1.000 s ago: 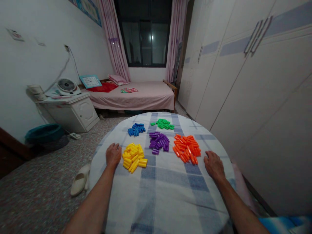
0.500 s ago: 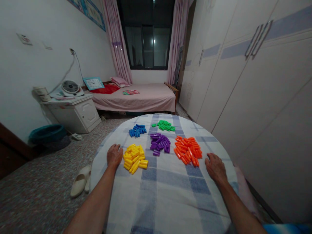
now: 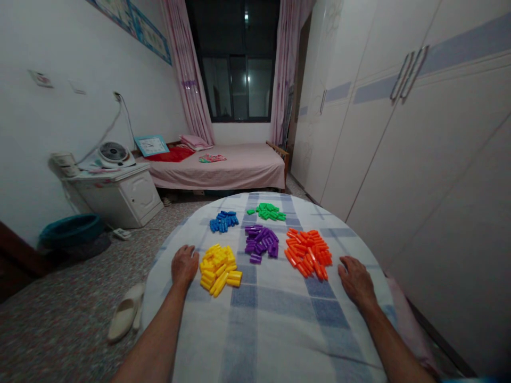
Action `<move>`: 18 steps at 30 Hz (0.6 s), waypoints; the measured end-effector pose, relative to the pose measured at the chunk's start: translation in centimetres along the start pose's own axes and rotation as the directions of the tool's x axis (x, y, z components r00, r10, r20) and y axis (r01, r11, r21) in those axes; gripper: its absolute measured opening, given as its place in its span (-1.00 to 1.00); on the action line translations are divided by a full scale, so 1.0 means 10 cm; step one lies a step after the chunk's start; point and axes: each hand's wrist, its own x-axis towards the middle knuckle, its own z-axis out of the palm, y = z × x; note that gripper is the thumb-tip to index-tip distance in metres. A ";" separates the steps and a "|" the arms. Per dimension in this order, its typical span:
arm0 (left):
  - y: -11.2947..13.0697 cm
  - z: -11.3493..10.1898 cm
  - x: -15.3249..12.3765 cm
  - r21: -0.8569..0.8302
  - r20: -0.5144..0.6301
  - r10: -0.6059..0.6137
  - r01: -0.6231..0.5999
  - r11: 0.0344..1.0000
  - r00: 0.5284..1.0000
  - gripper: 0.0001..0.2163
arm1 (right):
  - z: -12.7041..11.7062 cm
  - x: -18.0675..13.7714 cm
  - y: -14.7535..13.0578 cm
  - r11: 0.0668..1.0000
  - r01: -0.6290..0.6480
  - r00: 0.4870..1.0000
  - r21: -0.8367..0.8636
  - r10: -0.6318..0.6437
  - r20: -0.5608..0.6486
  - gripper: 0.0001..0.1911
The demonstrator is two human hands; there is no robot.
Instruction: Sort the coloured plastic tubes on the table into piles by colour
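My left hand (image 3: 184, 265) rests palm down on the cloth with its fingers loosely apart, holding nothing. Just right of it lies a pile of yellow plastic pieces (image 3: 218, 268), narrow and tube-like. On the other side my right hand (image 3: 355, 279) lies open on the cloth, a small gap from the heap of orange pieces (image 3: 307, 252). Between the two heaps, a little farther off, are purple pieces (image 3: 261, 241). Behind those sit a blue group (image 3: 224, 221) and a green group (image 3: 270, 211), with one green piece slightly apart.
A checked cloth (image 3: 275, 335) covers the round table. Beyond stand a bed (image 3: 247, 162) and, to the left, a white cabinet (image 3: 138, 197) bearing a fan (image 3: 114, 152). Tall wardrobes (image 3: 419, 175) line the right side. Slippers (image 3: 124, 316) and a teal bin (image 3: 72, 231) are on the floor.
The view has tilted up slightly, so everything sits a little lower in the picture. Both hands and all the coloured piles keep their places on the cloth.
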 end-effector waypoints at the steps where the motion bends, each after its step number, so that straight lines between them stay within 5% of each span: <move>1: 0.00 0.01 0.00 -0.003 0.003 -0.003 0.004 1.000 1.000 -0.61 | 0.00 0.00 0.00 1.000 0.005 1.000 0.002 -0.005 -0.003 -0.62; 18: 0.01 -0.01 0.00 -0.041 0.017 -0.030 0.030 0.999 0.999 -0.60 | 0.03 0.01 0.04 1.000 0.020 1.000 0.015 -0.020 -0.018 -0.61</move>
